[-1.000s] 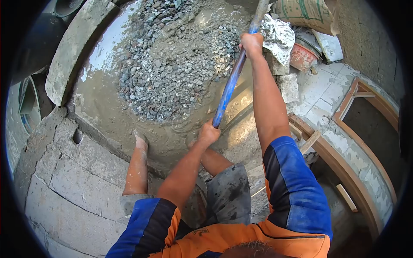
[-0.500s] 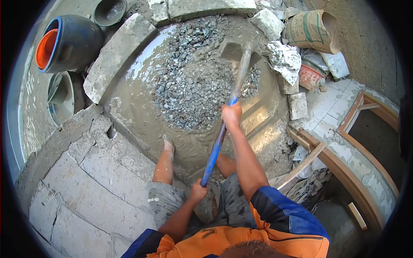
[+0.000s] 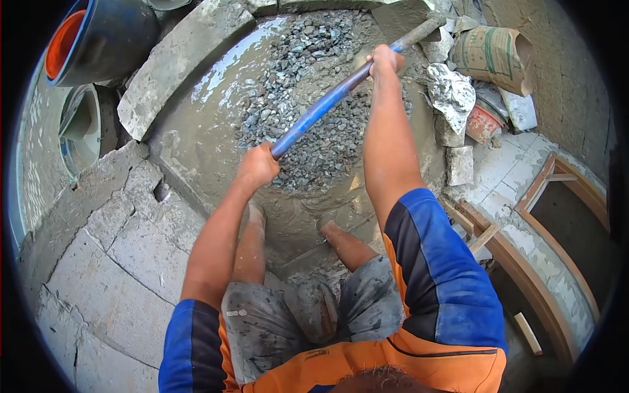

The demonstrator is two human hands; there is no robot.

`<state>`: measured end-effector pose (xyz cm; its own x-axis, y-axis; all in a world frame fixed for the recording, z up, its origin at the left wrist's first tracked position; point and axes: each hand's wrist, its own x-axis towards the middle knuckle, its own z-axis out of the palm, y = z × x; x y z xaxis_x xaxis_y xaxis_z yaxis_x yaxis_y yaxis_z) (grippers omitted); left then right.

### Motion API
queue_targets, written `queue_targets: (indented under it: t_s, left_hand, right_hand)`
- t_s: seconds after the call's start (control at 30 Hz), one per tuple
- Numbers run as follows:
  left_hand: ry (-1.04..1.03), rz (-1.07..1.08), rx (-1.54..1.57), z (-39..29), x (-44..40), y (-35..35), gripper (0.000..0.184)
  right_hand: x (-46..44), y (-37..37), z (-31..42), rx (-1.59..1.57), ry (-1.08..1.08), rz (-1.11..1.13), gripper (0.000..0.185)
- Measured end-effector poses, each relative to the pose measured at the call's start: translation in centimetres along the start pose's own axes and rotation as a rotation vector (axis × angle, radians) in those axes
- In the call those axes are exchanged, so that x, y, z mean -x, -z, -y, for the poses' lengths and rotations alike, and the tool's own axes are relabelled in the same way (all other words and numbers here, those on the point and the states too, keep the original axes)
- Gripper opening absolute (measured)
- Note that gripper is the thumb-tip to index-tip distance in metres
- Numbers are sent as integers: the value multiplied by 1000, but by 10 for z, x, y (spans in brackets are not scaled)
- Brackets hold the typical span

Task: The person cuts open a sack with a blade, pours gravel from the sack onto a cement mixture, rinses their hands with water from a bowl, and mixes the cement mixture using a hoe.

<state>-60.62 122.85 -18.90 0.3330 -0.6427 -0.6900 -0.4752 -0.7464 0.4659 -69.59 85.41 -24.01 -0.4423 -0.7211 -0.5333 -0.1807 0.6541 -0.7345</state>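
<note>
My left hand [image 3: 259, 165] is wrapped round the lower end of a blue-painted hoe handle [image 3: 321, 107]. Farther up the same handle, my right hand [image 3: 385, 60] grips it near where the blue paint ends. The handle slants up to the right, and the flat metal blade [image 3: 401, 18] is at the top edge of the view, beyond the pile. Beneath the handle lies a heap of grey gravel [image 3: 308, 141], with wet grey mortar [image 3: 196, 147] around it. My bare feet stand at the near edge of the wet mix.
Concrete slabs [image 3: 190, 62] border the mix. At the upper left are a dark barrel [image 3: 121, 42] and a tub [image 3: 85, 124]. A paper sack [image 3: 491, 56], a reddish bucket [image 3: 483, 123] and rubble lie right. Wooden frames [image 3: 524, 281] edge openings at the lower right.
Since half a second ago, both hands have risen away from my body with the hoe. The blade has moved up and right, from the pile's upper right to the top edge of the view.
</note>
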Motion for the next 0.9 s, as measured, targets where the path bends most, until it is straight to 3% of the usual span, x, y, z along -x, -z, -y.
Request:
queue_targets:
  t_s: [0.13,0.27,0.43,0.53,0.57,0.63,0.77,0.9]
  left_hand:
    - [23,49,-109,1,17,77,21]
    - [156,52,-60,-10,80,73,22]
    - [332,40,104,-32,181,-5,21]
    - [317,-36,314,-56,228,-31,19]
    - [350,-26,390,-36,247,-79,20]
    - [426,24,418,-33,294,-118,19]
    - [541,18,338,-41,402,-165,18]
    - [531,14,263,-41,404,-181,26]
  right_hand:
    - [9,-27,-9,-152,-93,-40,14]
    - [36,-18,-22,-104,-121,194,10]
    - [99,15,-48,268,-77,353,16]
    - [141,42,-70,442,11,426,11]
    - [141,49,-94,522,75,423,10]
    - [165,93,-113,527,80,526,8]
    - [235,193,-115,441,-126,532,22]
    - [236,218,-93,339,-85,525,26]
